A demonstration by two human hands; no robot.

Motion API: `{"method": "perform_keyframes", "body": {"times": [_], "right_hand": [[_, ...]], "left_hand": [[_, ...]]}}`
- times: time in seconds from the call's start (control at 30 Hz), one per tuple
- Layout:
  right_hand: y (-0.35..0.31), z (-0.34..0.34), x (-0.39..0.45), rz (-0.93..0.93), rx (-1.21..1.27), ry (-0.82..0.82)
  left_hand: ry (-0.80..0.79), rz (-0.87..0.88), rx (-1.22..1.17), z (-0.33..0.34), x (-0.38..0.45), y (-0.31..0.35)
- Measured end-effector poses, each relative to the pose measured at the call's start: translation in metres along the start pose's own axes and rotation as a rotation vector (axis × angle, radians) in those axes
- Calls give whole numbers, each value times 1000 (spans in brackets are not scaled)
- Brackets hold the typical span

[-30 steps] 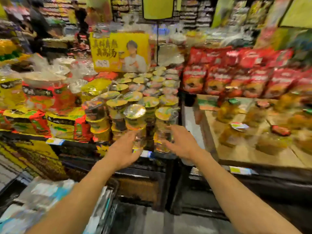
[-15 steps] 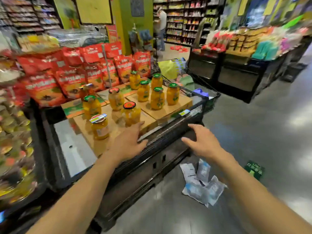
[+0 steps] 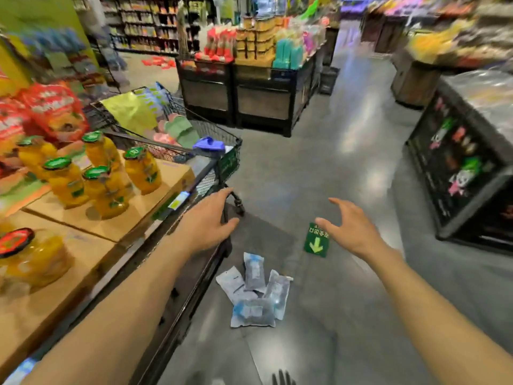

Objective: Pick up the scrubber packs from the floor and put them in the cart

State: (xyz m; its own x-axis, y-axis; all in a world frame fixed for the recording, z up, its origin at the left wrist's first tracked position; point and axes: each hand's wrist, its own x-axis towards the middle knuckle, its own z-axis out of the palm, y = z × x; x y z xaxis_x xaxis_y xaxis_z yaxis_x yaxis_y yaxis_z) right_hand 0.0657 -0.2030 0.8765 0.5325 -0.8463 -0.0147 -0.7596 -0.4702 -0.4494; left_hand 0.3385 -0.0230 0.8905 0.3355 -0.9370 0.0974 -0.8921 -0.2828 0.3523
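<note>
Several grey-and-blue scrubber packs (image 3: 254,294) lie in a loose heap on the grey floor, just right of a display stand's base. A wire shopping cart (image 3: 227,159) stands beyond the stand's far corner, holding yellow, green and pink goods. My left hand (image 3: 206,222) is stretched forward above the stand's edge, fingers relaxed, holding nothing. My right hand (image 3: 348,227) hovers open over the floor, above and to the right of the packs, fingers spread. Both hands are well above the packs.
A low display stand (image 3: 155,237) with cardboard trays of orange jars (image 3: 141,169) runs along my left. A green floor sticker (image 3: 316,240) with an arrow lies ahead. Black display units stand ahead (image 3: 263,101) and at right (image 3: 455,173). The aisle floor between them is open.
The view has swung right and down, from shelves of cups and jars to the aisle. The packs and cart are now central. Both hands stay open and have spread further apart.
</note>
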Motion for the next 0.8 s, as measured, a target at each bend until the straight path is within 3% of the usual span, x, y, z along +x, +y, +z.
{"method": "perform_keyframes", "body": {"times": [0.27,0.53,0.8], "right_hand": [[6,33,100,205,9,53],[26,83,197,331,54,16],[96,186,273,369,13,-82]], "left_hand": [[-120,153,-48,59,144,-65],[-263,191,-113,130,258,-121],[-280,196,-153,266,334,-150]]}}
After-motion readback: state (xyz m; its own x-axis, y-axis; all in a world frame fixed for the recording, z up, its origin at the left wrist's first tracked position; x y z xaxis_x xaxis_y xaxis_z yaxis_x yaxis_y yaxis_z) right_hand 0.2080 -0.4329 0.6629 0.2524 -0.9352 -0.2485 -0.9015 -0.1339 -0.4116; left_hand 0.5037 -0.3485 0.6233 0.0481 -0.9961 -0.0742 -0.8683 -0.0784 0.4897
